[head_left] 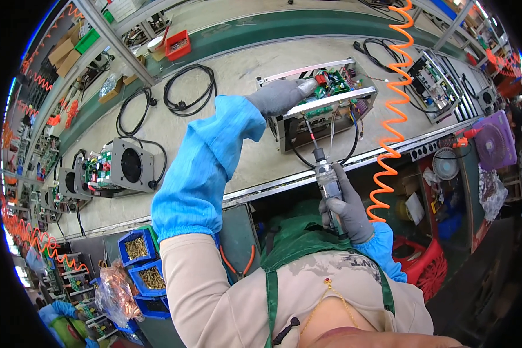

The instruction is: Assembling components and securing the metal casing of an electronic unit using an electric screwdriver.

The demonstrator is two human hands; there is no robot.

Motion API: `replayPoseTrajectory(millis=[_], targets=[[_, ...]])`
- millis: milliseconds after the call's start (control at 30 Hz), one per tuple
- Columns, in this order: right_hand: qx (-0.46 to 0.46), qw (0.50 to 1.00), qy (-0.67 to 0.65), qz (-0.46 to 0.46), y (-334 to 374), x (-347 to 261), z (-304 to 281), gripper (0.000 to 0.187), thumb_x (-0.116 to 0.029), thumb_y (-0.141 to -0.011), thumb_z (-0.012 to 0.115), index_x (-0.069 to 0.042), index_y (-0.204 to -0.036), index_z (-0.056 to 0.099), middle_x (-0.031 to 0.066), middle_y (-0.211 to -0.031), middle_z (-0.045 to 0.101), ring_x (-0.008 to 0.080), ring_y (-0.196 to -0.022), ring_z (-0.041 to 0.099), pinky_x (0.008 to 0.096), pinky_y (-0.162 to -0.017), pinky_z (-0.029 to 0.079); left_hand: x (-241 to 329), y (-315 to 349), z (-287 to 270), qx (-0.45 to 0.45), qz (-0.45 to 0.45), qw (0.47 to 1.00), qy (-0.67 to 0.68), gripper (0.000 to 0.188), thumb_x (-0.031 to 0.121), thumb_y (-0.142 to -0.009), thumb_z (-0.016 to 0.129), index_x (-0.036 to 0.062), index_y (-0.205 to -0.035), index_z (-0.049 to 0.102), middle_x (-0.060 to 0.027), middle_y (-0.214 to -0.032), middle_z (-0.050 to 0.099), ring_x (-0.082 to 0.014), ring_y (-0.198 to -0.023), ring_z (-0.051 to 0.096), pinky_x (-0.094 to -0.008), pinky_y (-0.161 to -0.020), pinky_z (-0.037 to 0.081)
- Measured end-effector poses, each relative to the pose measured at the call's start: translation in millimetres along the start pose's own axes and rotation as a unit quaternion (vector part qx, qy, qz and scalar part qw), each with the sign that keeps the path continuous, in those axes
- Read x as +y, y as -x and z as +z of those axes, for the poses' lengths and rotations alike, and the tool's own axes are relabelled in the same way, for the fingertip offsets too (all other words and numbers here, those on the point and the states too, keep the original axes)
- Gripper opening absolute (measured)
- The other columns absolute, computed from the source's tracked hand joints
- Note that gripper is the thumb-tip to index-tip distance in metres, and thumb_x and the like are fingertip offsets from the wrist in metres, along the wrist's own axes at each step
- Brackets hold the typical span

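Currently, right hand (352, 210) clamped round power screwdriver (329, 184); left hand (281, 96) on chassis (343, 97), can't tell whether gripping.

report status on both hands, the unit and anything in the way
Right hand gripping driver, bit toward unit's near side, contact unclear. Left hand on unit, top left. Orange coil hanging right of unit, not across it.
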State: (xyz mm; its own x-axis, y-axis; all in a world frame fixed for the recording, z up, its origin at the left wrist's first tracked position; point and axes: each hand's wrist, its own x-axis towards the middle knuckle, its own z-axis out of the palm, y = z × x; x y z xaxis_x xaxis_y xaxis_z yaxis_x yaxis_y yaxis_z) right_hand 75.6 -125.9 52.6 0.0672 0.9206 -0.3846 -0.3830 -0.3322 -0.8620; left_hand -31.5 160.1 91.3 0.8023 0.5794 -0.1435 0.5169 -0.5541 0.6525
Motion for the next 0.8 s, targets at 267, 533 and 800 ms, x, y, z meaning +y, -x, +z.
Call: replayPoseTrajectory(millis=[267,533,800], targets=[[0.002,1.0,0.007,-0.004,-4.7,0.9,-12.1,0.089,-0.012,-0.075,0.059,-0.018,-0.151,0.014,0.0101,-0.076,0.056,0.0136,-0.054,0.056,0.0275,-0.049,0.048,-97.8,109.6,3.4,0.402,-0.08,0.887,0.213,0.041,0.038,-0.092,0.049,0.0014,-0.105,0.062,-0.0165,-0.088,0.067,-0.0249,-0.079,0.065,-0.0352,-0.07,0.05],[-0.113,0.985,0.084,0.1,-0.4,2.9,-34.1,0.095,-0.012,-0.067,0.057,-0.017,-0.151,0.013,0.0125,-0.081,0.056,0.0167,-0.057,0.056,0.0291,-0.054,0.048,-200.0,211.4,146.9,0.113,-0.428,0.888,-0.121,0.035,0.026,-0.083,0.058,0.0119,-0.115,0.062,-0.0184,-0.104,0.066,-0.0318,-0.095,0.064,-0.0398,-0.086,0.051],[-0.158,0.975,0.116,0.104,-9.5,17.6,-43.7,0.103,-0.038,-0.069,0.07,-0.02,-0.151,0.01,0.0099,-0.081,0.056,0.0141,-0.057,0.055,0.0248,-0.05,0.048,-132.5,206.5,148.9,0.176,-0.472,0.858,-0.101,0.024,0.016,-0.086,0.056,0.0099,-0.108,0.062,-0.0159,-0.106,0.062,-0.0326,-0.1,0.061,-0.0422,-0.085,0.05]])
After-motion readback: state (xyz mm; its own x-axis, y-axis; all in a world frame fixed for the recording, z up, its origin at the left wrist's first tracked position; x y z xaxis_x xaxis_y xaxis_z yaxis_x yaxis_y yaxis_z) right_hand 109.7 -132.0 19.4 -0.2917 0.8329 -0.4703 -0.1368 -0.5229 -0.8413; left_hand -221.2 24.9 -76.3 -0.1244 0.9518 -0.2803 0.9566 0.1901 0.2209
